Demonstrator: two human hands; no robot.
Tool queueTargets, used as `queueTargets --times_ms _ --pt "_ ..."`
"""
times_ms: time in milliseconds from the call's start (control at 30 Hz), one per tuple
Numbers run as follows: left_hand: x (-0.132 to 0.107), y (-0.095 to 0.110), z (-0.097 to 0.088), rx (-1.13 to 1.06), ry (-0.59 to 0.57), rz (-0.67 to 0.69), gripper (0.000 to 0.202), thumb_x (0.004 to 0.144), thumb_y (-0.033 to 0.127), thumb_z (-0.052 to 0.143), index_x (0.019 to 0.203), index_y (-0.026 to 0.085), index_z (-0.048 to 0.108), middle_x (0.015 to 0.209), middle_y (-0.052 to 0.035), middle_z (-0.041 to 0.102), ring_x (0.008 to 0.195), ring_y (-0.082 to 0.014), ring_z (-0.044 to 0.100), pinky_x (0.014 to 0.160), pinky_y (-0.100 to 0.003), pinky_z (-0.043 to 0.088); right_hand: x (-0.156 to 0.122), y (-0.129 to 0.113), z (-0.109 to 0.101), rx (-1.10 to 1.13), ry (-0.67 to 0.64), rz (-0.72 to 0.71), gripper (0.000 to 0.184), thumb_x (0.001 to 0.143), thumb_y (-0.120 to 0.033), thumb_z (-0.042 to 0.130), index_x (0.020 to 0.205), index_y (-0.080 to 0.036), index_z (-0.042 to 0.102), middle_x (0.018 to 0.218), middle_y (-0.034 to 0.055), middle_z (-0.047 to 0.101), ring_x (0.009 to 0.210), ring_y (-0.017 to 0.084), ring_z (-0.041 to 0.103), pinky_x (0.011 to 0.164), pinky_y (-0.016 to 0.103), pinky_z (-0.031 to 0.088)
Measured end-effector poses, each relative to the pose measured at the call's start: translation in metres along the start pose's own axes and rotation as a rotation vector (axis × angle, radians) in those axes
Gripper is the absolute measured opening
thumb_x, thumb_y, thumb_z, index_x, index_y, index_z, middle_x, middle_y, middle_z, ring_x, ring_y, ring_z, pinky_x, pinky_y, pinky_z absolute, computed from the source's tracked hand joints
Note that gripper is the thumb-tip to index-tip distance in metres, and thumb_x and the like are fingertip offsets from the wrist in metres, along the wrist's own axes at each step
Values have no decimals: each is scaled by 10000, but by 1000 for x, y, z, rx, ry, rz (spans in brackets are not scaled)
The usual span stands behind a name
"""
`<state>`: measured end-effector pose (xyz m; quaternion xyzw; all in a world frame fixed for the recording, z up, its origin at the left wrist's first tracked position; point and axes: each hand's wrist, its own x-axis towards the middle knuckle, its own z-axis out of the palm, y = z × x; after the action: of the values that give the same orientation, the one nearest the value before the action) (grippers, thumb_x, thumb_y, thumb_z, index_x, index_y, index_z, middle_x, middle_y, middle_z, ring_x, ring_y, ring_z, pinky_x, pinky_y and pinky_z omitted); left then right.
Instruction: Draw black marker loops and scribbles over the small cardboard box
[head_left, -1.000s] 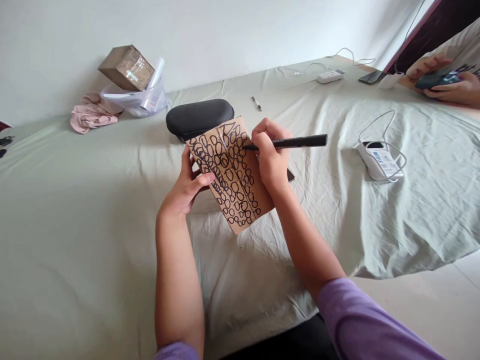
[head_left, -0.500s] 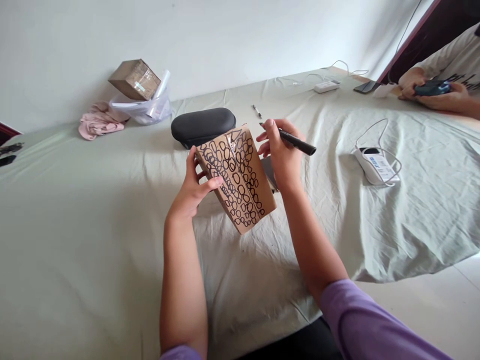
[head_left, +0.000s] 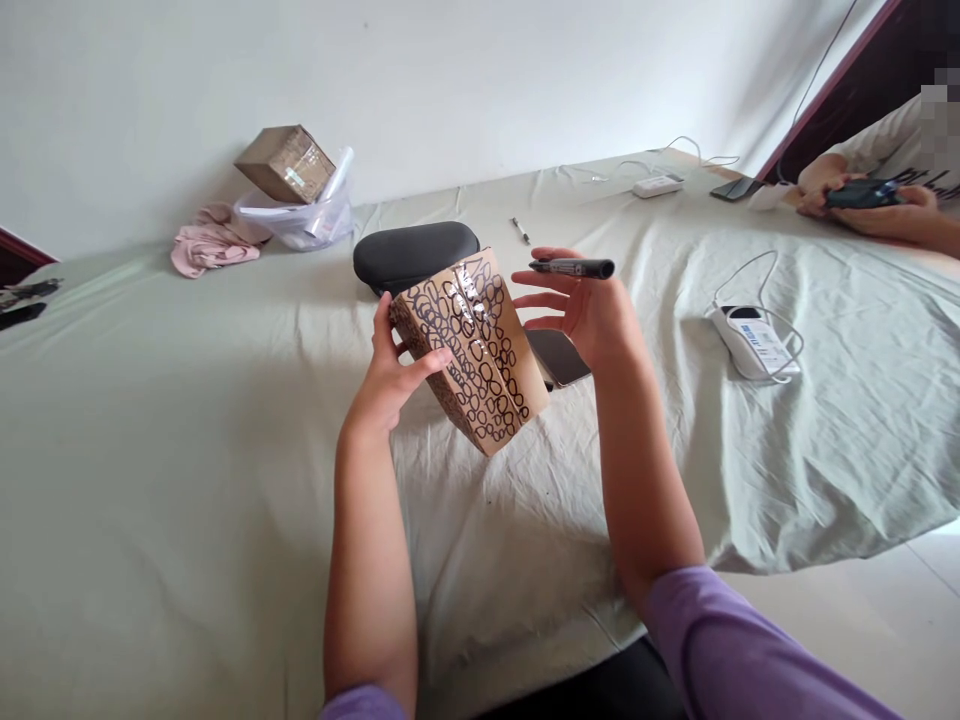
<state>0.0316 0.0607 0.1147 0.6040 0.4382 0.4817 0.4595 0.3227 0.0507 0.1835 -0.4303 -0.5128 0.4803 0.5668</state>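
My left hand (head_left: 401, 370) grips a small cardboard box (head_left: 484, 360) by its left side, thumb on the upper face and fingers behind. Black hand-drawn circles cover most of that face and part of the left side; a strip of clear tape runs down it. The box is held tilted. Just right of it, my right hand (head_left: 589, 310) holds a black marker (head_left: 571, 267) between thumb and index finger, its other fingers stretched out toward the box. The marker's tip points left, apart from the cardboard. A dark phone (head_left: 561, 358) lies partly behind the box.
Behind the box lies a black hard case (head_left: 415, 250), with a pen (head_left: 520, 231) beyond. A plastic basin (head_left: 319, 225) carrying another box (head_left: 285, 163) stands back left beside pink cloth (head_left: 214, 243). At right are a white corded device (head_left: 754, 343) and another person's hands (head_left: 862, 195).
My right hand has turned palm-up and moved slightly right with the marker, its fingers spreading. The box has tilted, showing more of its left side. More of the phone shows.
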Motion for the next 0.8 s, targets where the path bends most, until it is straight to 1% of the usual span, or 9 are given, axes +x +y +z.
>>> queueTargets --times_ms 100,200,300,433,533,633,733,767,800 --pt "1 -3 -1 6 13 12 1288 721 692 1013 1755 549 259 1868 -87 279 1634 -487 467 1293 -732 492 -2 -5 -3 32 -6 24 524 932 -628 692 1325 -282 707 1148 98 821 1048 276 808 784 391 656" --pt "1 -5 -2 23 -5 52 1263 748 690 996 1759 568 250 1858 -74 304 1646 -480 456 1294 -712 506 -3 -4 -2 12 4 19 508 926 -563 707 1345 -276 691 1165 94 802 1034 268 807 784 389 652" --pt "1 -6 -3 28 -31 83 1232 777 683 984 1758 580 246 1855 -62 315 1655 -472 452 1290 -691 519 -3 -1 -2 -22 9 12 462 892 -471 742 1309 -282 676 1191 85 783 946 238 789 746 376 634" --pt "2 -5 -4 8 -13 24 1261 747 686 1006 1753 549 258 1859 -83 293 1660 -491 436 1303 -717 487 0 1 -7 -76 74 -39 428 877 -405 755 1275 -319 622 1163 47 765 807 172 701 659 324 568" --pt "3 -3 -4 -9 -17 -15 1306 721 670 1026 1755 537 239 1853 -101 291 1656 -489 441 1318 -725 461 -1 9 -19 -165 137 -118 402 889 -374 747 1254 -317 591 1146 36 741 752 146 646 617 304 512" --pt "4 -2 -4 -14 -45 2 1282 750 647 1012 1757 543 225 1862 -91 276 1665 -475 435 1323 -705 468 -20 28 -40 -332 151 -131 284 893 -335 725 1151 -263 629 1125 60 750 742 150 641 658 331 515" --pt "4 0 -4 -15 -50 3 1258 767 625 1002 1756 535 230 1868 -82 272 1666 -473 433 1312 -687 492 -57 59 -63 -681 145 -120 186 909 -309 704 1070 -219 730 1055 90 780 857 215 703 839 406 563" --pt "4 0 -3 -16 -51 0 1257 766 621 1002 1755 535 232 1869 -81 270 1661 -475 438 1305 -686 499 -71 69 -70 -807 90 -93 195 931 -287 686 1092 -211 764 1049 96 782 897 236 722 884 421 565" --pt "4 1 -3 -18 -50 -3 1262 760 620 1006 1754 536 233 1871 -81 265 1656 -478 443 1297 -687 505 -83 78 -75 -915 44 -62 210 951 -266 667 1110 -201 788 1068 109 782 904 248 730 881 423 563"
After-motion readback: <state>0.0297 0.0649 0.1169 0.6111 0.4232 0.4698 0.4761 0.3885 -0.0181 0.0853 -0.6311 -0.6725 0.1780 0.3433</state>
